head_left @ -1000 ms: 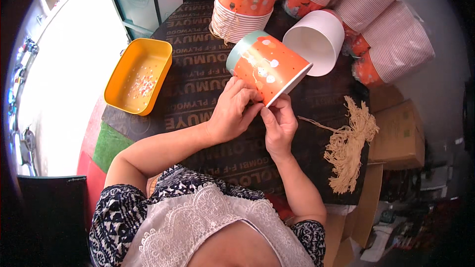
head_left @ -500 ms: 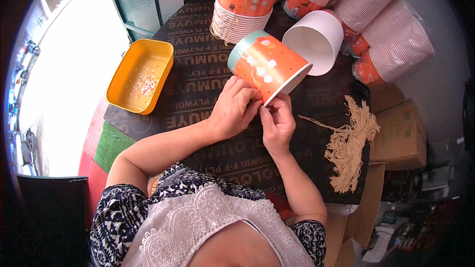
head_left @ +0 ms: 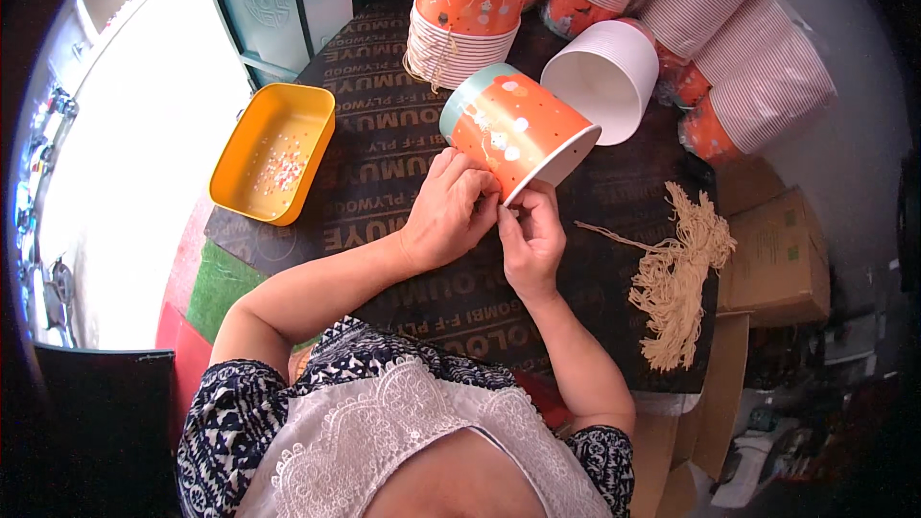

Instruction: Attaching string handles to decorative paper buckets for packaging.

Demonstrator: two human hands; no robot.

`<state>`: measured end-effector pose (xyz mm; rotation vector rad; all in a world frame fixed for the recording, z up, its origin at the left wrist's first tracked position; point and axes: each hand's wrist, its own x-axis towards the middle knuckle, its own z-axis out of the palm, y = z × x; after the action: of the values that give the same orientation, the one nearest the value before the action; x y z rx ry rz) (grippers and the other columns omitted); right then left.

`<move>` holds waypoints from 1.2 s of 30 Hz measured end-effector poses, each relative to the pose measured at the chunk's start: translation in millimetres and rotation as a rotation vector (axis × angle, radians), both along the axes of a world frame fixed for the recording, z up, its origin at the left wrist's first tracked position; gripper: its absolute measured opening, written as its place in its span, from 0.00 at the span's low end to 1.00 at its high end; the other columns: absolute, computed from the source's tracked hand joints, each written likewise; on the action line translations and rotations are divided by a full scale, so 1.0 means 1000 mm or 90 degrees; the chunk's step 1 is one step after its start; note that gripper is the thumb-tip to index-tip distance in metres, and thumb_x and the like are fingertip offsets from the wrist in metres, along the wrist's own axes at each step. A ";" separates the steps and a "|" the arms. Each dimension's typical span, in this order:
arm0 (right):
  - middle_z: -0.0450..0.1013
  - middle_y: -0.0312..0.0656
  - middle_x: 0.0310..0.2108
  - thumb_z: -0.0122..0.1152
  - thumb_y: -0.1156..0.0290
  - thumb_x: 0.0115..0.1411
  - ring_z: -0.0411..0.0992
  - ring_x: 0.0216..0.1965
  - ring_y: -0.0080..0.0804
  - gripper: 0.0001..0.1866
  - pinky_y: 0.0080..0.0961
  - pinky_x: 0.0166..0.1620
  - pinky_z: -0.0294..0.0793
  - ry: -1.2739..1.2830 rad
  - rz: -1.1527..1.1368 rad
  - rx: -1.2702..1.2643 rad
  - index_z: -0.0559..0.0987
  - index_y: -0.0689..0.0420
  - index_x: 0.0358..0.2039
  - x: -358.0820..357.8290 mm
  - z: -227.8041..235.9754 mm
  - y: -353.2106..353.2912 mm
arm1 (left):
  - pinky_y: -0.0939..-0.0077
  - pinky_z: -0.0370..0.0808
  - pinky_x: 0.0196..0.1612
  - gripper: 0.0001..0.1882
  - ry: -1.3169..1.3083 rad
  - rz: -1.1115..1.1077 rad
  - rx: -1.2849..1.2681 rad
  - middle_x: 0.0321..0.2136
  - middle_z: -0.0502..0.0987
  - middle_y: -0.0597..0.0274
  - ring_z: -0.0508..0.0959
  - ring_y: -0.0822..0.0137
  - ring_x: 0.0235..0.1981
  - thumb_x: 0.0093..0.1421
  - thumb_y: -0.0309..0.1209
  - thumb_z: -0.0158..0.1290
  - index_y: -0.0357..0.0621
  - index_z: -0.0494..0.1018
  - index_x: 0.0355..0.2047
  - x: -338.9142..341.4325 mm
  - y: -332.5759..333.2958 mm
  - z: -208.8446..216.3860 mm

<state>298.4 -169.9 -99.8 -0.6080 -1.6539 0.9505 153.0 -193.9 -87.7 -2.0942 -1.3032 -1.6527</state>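
An orange paper tub [head_left: 523,129] with a pale green base band and a white rim lies tilted on its side over the dark table, its mouth turned toward the lower right. Against its printed side, close to the rim, my left hand [head_left: 449,208] is closed, fingers bent and the fingertips pinched at the edge. My right hand [head_left: 532,245] pinches the same stretch of rim between thumb and fingers, just beside the left fingertips. Any small thing between the fingertips is too small to make out.
A yellow plastic tray [head_left: 317,158] with small coloured bits stands at the left. Behind the tub are a tub stack [head_left: 465,46] with cords and a white tub [head_left: 604,86]. Wrapped stacks [head_left: 767,86] fill the back right. A beige cord bundle [head_left: 676,278] lies near a cardboard box [head_left: 782,259].
The whole view has shifted slightly. Both hands stay pinched at the tub's rim, with hardly any visible movement.
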 end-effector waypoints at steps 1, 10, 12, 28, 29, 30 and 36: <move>0.69 0.43 0.41 0.59 0.81 0.55 0.69 0.42 0.33 0.08 0.25 0.44 0.69 0.004 0.007 -0.021 0.73 0.62 0.36 0.000 0.000 -0.001 | 0.62 0.66 0.37 0.17 0.001 -0.001 0.001 0.29 0.70 0.56 0.69 0.53 0.31 0.45 0.19 0.59 0.42 0.65 0.34 0.000 0.000 0.001; 0.69 0.45 0.40 0.59 0.83 0.54 0.70 0.40 0.35 0.08 0.25 0.41 0.71 -0.045 -0.022 0.031 0.73 0.63 0.35 -0.003 0.000 -0.002 | 0.65 0.70 0.36 0.11 -0.071 -0.052 -0.049 0.29 0.71 0.54 0.72 0.53 0.32 0.47 0.16 0.55 0.39 0.67 0.31 -0.010 -0.002 0.013; 0.69 0.45 0.40 0.59 0.84 0.54 0.71 0.38 0.34 0.09 0.24 0.38 0.72 -0.048 -0.026 0.052 0.72 0.63 0.35 -0.005 -0.002 -0.006 | 0.65 0.70 0.36 0.11 -0.047 -0.016 -0.056 0.29 0.71 0.54 0.72 0.53 0.33 0.48 0.17 0.55 0.39 0.67 0.30 -0.024 -0.008 0.024; 0.67 0.46 0.40 0.59 0.81 0.56 0.73 0.37 0.35 0.09 0.26 0.38 0.75 -0.126 -0.001 0.110 0.72 0.65 0.37 -0.004 0.013 -0.014 | 0.59 0.66 0.46 0.02 0.139 0.528 -0.383 0.28 0.75 0.53 0.74 0.51 0.38 0.51 0.24 0.51 0.39 0.70 0.26 -0.178 -0.093 0.043; 0.68 0.45 0.39 0.59 0.81 0.55 0.73 0.37 0.35 0.09 0.27 0.39 0.75 -0.132 -0.003 0.111 0.72 0.65 0.37 -0.005 0.013 -0.014 | 0.58 0.66 0.46 0.03 0.168 0.534 -0.387 0.29 0.75 0.52 0.73 0.50 0.38 0.51 0.22 0.50 0.39 0.70 0.28 -0.180 -0.093 0.041; 0.68 0.43 0.36 0.58 0.82 0.55 0.70 0.34 0.30 0.07 0.23 0.36 0.71 -0.098 -0.004 0.105 0.73 0.64 0.34 -0.010 0.016 -0.016 | 0.57 0.66 0.46 0.04 0.197 0.538 -0.389 0.29 0.75 0.51 0.73 0.49 0.38 0.51 0.21 0.49 0.39 0.71 0.29 -0.182 -0.093 0.039; 0.66 0.53 0.41 0.63 0.74 0.54 0.73 0.36 0.48 0.16 0.38 0.37 0.74 -0.169 0.022 0.087 0.70 0.65 0.41 -0.008 0.006 -0.010 | 0.58 0.65 0.55 0.23 0.107 0.374 -0.195 0.49 0.67 0.44 0.68 0.45 0.51 0.53 0.18 0.47 0.37 0.66 0.51 -0.122 -0.076 0.072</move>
<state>290.1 -179.5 -94.2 -0.6358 -1.9534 0.7989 30.8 -269.9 -16.0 -1.6879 -1.9612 -1.0618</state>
